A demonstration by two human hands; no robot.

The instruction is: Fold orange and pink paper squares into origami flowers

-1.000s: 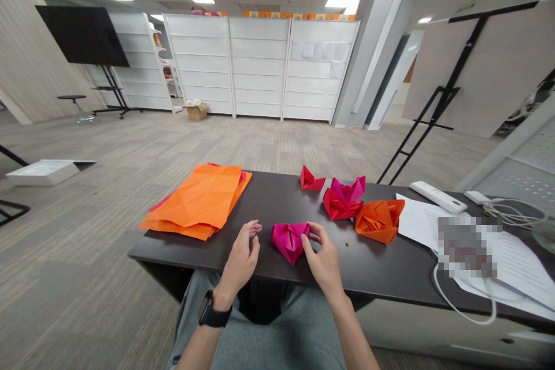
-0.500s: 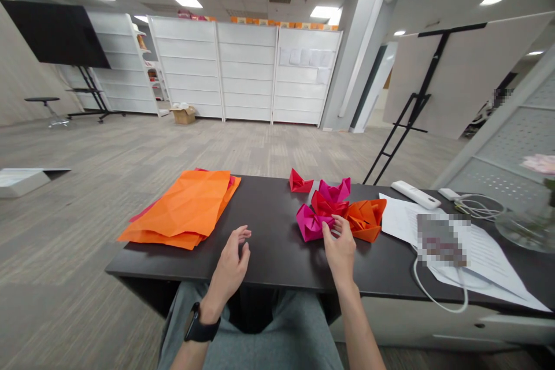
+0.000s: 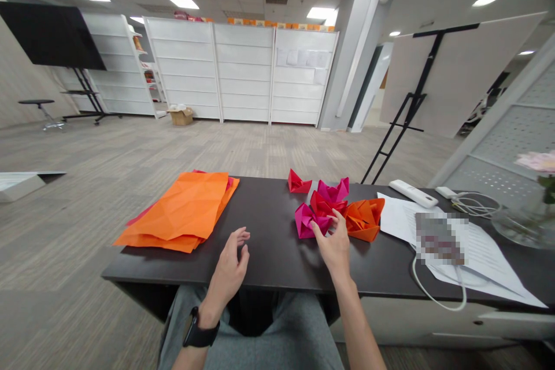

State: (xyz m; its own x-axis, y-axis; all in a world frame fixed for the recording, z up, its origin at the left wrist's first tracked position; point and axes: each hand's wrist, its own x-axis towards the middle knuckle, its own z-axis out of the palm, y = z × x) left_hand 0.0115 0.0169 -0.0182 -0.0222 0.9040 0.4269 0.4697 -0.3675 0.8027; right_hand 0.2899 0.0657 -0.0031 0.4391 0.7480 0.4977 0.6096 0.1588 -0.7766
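Observation:
A magenta folded paper boat (image 3: 304, 221) lies at the near side of a small cluster on the dark desk. My right hand (image 3: 335, 245) is at its right side, thumb and forefinger apart over its edge; whether they press on it is hard to tell. Behind it sits a red paper boat (image 3: 327, 204), with another magenta boat (image 3: 333, 189) farther back. An orange paper boat (image 3: 365, 219) is just right of my fingers. One small red folded piece (image 3: 298, 182) stands by the far edge. My left hand (image 3: 229, 260) hovers near the front edge, fingers loosely curled and apart, holding nothing.
Orange sheets (image 3: 182, 208) with some magenta beneath lie stacked on the desk's left. To the right are printed papers (image 3: 489, 260), a white cable (image 3: 416, 274), a white remote-like bar (image 3: 414, 193) and a glass vase (image 3: 520, 225). A display board on a black stand (image 3: 411, 104) rises behind.
My right hand has moved slightly left, its thumb now farther over the near magenta boat. My left hand has hardly moved. The boats keep their places; the view has shifted slightly.

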